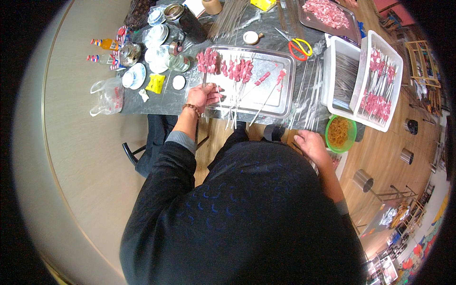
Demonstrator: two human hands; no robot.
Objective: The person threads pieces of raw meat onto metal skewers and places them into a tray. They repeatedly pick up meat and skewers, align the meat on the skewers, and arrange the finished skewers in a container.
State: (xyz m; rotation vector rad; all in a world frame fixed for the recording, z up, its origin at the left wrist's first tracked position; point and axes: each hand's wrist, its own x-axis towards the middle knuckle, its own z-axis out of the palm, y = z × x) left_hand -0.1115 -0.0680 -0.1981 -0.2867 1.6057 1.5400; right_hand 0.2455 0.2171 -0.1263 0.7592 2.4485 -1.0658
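My left hand (203,97), with a beaded bracelet at the wrist, is at the left end of a metal tray (272,98). It holds a bunch of meat skewers (207,62) by their metal sticks, the raw meat pointing away from me. More skewers of raw meat (240,70) lie side by side on the tray, and two shorter-loaded ones (263,78) lie apart to the right. My right hand (312,144) is low, just off the table's front edge, near a green bowl of rubber bands (340,134); whether its fingers hold anything is unclear.
White bins at right hold bare skewers (343,73) and meat skewers (376,105). Scissors (297,46) lie behind the tray, with a tray of cut meat (329,14) farther back. Jars (178,62), lidded bowls (134,76) and a plastic bag (108,97) crowd the left. Loose skewers (308,96) lie right of the tray.
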